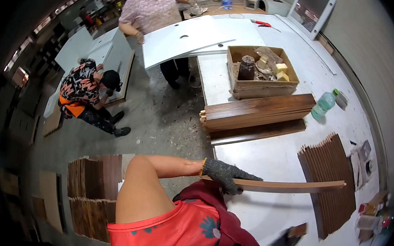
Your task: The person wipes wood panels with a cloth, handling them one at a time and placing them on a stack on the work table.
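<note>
The white worktable (269, 157) carries most of what surrounds the work. Toward its far end sits an open cardboard box (262, 72) holding a dark jar and yellowish blocks. Just nearer than the box lies a stack of dark wood-grain boards (259, 112), with one more board half under it at the table's edge. Right of that stack a green-tinted plastic bottle (324, 105) lies on its side. Nearer again, on the right part of the table, a fanned row of thin brown strips (330, 177) lies flat. Off the table, on the grey floor to its left, one person (84, 94) crouches, another stands by a large white panel (199, 39) that overhangs the table's far corner, and more brown boards (93, 184) lie on the floor.

The long brown strip (290, 186) is narrow, slightly bowed and pale along its edge. It is held level above the table's near part, its far end reaching over the fanned row. The left hand (227, 175), in a grey knit glove, is clenched around its near end. The right hand (285, 243), low near the table's front edge, is blurred; it seems to grip a small brown piece (298, 230), though I cannot be sure.
</note>
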A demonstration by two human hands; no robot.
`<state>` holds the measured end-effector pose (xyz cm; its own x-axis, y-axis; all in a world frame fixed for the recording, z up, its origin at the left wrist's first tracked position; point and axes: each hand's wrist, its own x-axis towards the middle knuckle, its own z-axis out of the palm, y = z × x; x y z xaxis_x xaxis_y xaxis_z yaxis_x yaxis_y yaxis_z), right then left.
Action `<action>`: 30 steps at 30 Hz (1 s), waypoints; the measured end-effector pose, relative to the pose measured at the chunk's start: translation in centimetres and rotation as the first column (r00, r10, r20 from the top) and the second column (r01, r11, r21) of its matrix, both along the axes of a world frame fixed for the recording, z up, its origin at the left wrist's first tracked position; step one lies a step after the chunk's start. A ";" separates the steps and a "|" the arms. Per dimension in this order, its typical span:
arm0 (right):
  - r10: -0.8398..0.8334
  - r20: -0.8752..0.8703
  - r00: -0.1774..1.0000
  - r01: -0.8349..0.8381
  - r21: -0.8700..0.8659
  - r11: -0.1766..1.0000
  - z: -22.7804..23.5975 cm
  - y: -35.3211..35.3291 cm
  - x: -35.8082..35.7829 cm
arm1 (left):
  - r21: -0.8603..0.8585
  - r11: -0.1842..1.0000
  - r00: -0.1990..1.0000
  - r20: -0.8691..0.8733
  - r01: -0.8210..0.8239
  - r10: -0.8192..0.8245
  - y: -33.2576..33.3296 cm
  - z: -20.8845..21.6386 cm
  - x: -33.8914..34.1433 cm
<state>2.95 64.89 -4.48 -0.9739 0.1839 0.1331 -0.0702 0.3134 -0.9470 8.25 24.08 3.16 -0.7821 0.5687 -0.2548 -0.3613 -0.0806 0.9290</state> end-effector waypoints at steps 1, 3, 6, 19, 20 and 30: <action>0.043 0.070 0.997 0.020 -0.720 0.694 -3.2 0.1 0.9 | -0.129 0.990 0.993 -0.109 -0.056 0.042 -0.2 -0.5 1.2; 0.185 0.040 0.982 0.056 -0.995 -0.083 -5.8 -1.0 3.7 | -0.266 0.944 0.941 -0.321 -0.198 0.107 -0.8 -0.5 2.5; 0.350 -0.174 0.920 -0.119 -0.978 -0.173 -5.2 -1.2 4.8 | -0.473 0.849 0.906 -0.424 -0.234 0.014 -1.8 -0.5 2.5; 0.413 -0.062 0.909 -0.054 -0.998 -0.032 -3.7 -1.9 4.7 | -0.699 0.496 0.788 -0.614 -0.516 -0.045 -4.9 0.0 0.3; 0.417 -0.067 0.907 -0.058 -0.998 -0.036 -3.7 -1.9 4.7 | -0.730 0.456 0.809 -0.587 -0.509 -0.038 -5.1 0.2 0.0; 0.405 -0.053 0.913 -0.051 -0.999 -0.015 -3.6 -1.9 4.7 | -0.820 0.251 0.843 -0.537 -0.515 -0.027 -6.9 -2.8 -3.5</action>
